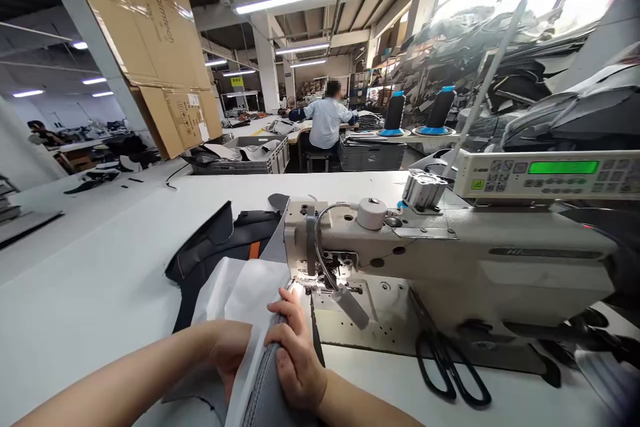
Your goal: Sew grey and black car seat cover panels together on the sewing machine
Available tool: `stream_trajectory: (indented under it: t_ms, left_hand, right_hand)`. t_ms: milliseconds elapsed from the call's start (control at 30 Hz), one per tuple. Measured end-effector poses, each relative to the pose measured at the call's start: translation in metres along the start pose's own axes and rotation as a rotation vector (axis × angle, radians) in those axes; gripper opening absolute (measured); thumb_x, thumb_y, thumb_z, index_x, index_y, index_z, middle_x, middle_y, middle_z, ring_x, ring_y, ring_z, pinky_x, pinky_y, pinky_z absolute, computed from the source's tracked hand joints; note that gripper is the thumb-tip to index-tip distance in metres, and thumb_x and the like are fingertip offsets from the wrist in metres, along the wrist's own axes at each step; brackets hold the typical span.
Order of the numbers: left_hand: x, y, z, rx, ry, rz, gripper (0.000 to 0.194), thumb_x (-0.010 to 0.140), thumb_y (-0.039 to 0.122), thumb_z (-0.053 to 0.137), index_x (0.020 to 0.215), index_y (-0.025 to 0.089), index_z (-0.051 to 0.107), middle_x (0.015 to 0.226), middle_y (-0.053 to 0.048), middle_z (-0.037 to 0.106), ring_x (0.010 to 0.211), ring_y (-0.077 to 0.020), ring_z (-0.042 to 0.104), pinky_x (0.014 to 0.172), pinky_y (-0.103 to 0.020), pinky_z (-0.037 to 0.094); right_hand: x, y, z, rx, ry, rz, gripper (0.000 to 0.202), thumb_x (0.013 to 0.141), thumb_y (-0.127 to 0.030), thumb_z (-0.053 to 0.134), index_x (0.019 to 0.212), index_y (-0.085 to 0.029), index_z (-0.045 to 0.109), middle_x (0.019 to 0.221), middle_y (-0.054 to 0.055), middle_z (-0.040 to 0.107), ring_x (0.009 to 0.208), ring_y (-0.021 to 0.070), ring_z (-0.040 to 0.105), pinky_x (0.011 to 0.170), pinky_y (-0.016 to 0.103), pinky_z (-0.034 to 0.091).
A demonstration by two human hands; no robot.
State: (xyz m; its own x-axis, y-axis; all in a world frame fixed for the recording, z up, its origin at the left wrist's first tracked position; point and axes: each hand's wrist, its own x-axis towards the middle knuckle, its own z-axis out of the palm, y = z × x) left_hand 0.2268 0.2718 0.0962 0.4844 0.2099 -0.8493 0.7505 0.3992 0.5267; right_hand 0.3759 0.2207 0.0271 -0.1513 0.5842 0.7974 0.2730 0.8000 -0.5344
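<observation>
The right hand [300,367] gripped the grey fabric [264,390] at the machine's [410,240] near left; the left hand's [231,347] fingers were hidden (its grip could not be told). Good guiding called for flat layers and fingertips clear of the stitching area.

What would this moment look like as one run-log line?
right hand: on grey mesh fabric | left hand: partly hidden by white sheet material | beige sewing machine: needle area lit | black-handled scissors: lying nearby

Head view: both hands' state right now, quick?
Left hand: partly hidden behind the white material; grip can't be told.
Right hand: closed on the grey fabric.
</observation>
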Motion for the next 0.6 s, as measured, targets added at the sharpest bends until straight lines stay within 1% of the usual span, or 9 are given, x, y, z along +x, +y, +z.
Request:
stream_trajectory:
  t_ms: [33, 100, 167, 267, 300, 400, 467, 533, 600]
  left_hand:
    - [0.000, -0.001, 0.002, -0.056, 0.016, 0.015, 0.038, 0.064, 0.055, 0.062, 0.074, 0.018, 0.061, 0.071, -0.004, 0.058, 0.052, -0.0168, 0.052, 0.040, -0.027, 0.042]
    - [0.002, -0.001, 0.003, -0.215, 0.062, 0.005, 0.062, 0.061, 0.076, 0.051, 0.075, 0.017, 0.061, 0.070, -0.005, 0.056, 0.053, -0.0164, 0.051, 0.037, -0.026, 0.041]
    - [0.005, -0.001, 0.004, -0.257, 0.055, -0.039, 0.071, 0.059, 0.081, 0.046, 0.078, 0.015, 0.062, 0.069, -0.006, 0.055, 0.051, -0.0166, 0.049, 0.035, -0.026, 0.039]
    - [0.006, 0.000, 0.005, -0.106, -0.009, -0.073, 0.051, 0.057, 0.062, 0.064, 0.076, 0.015, 0.062, 0.066, -0.005, 0.055, 0.048, -0.0169, 0.047, 0.035, -0.028, 0.039]
    - [0.006, 0.001, 0.005, -0.089, -0.024, -0.075, 0.047, 0.056, 0.059, 0.066, 0.074, 0.015, 0.061, 0.066, -0.005, 0.055, 0.049, -0.0169, 0.047, 0.035, -0.028, 0.040]
    - [0.006, 0.004, 0.004, -0.188, -0.002, -0.070, 0.062, 0.057, 0.075, 0.053, 0.066, 0.014, 0.059, 0.062, -0.006, 0.052, 0.050, -0.0163, 0.047, 0.036, -0.026, 0.038]
    - [0.008, 0.006, 0.001, -0.184, -0.004, -0.075, 0.065, 0.057, 0.077, 0.048, 0.065, 0.014, 0.060, 0.062, -0.006, 0.052, 0.051, -0.0175, 0.047, 0.035, -0.027, 0.037]
    - [0.013, 0.006, 0.000, -0.043, -0.050, -0.097, 0.047, 0.054, 0.060, 0.060, 0.068, 0.016, 0.061, 0.062, -0.006, 0.052, 0.051, -0.0193, 0.048, 0.035, -0.029, 0.037]
    - [0.019, 0.002, 0.000, 0.109, -0.105, -0.125, 0.031, 0.051, 0.044, 0.064, 0.066, 0.017, 0.060, 0.059, -0.004, 0.052, 0.048, -0.0203, 0.048, 0.037, -0.032, 0.040]
  right_hand:
    - [0.000, -0.001, 0.000, 0.002, 0.005, 0.001, 0.025, 0.086, -0.029, 0.033, 0.089, -0.020, 0.056, 0.116, 0.011, 0.050, 0.132, 0.0314, 0.032, 0.109, 0.060, 0.022]
    - [0.001, -0.002, 0.000, 0.005, 0.012, 0.002, 0.025, 0.086, -0.028, 0.033, 0.089, -0.020, 0.056, 0.115, 0.011, 0.050, 0.132, 0.0308, 0.032, 0.109, 0.059, 0.023]
    - [0.001, -0.004, 0.000, -0.002, 0.017, -0.003, 0.024, 0.085, -0.026, 0.033, 0.090, -0.020, 0.056, 0.115, 0.012, 0.051, 0.132, 0.0306, 0.032, 0.109, 0.059, 0.024]
    - [0.001, -0.005, -0.001, -0.008, 0.035, -0.016, 0.023, 0.084, -0.025, 0.033, 0.089, -0.019, 0.055, 0.114, 0.012, 0.051, 0.129, 0.0302, 0.035, 0.108, 0.059, 0.025]
    - [0.000, -0.006, -0.001, -0.008, 0.046, -0.021, 0.023, 0.084, -0.024, 0.032, 0.089, -0.019, 0.054, 0.114, 0.012, 0.051, 0.129, 0.0299, 0.037, 0.108, 0.059, 0.025]
    - [-0.001, -0.006, -0.001, -0.020, 0.061, -0.016, 0.022, 0.083, -0.024, 0.033, 0.089, -0.020, 0.054, 0.114, 0.012, 0.052, 0.127, 0.0294, 0.038, 0.108, 0.059, 0.025]
    - [-0.001, -0.006, -0.001, -0.042, 0.046, -0.008, 0.021, 0.081, -0.023, 0.035, 0.089, -0.020, 0.054, 0.114, 0.012, 0.052, 0.127, 0.0299, 0.039, 0.108, 0.059, 0.026]
    - [-0.001, -0.006, -0.001, -0.053, 0.038, -0.010, 0.020, 0.080, -0.023, 0.036, 0.089, -0.020, 0.053, 0.113, 0.012, 0.053, 0.126, 0.0302, 0.040, 0.107, 0.060, 0.027]
    - [-0.001, -0.005, 0.000, -0.057, 0.039, -0.014, 0.019, 0.079, -0.022, 0.036, 0.089, -0.020, 0.053, 0.112, 0.012, 0.052, 0.125, 0.0300, 0.041, 0.107, 0.060, 0.026]
